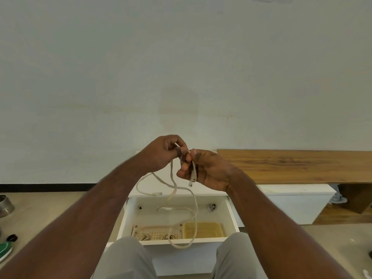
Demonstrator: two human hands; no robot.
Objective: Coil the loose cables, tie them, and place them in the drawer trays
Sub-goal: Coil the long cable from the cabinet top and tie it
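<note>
Both hands, left hand (161, 153) and right hand (207, 170), pinch a white cable (175, 186) dangling below them over the open drawer (179, 216).

A wooden bench top (291, 166) runs along the white wall (181, 67).

I count two hands, a left hand (161, 153) and a right hand (209, 170), and between them they hold one loose cable (182, 187) that hangs in loops over one open drawer (179, 213). Inside the drawer I see two trays, a perforated tray (157, 231) and a yellow tray (204, 229), and the perforated one holds two coiled cables, a left coil (145, 236) and a right coil (168, 236). To the right I make out one wooden board (298, 166).
</note>
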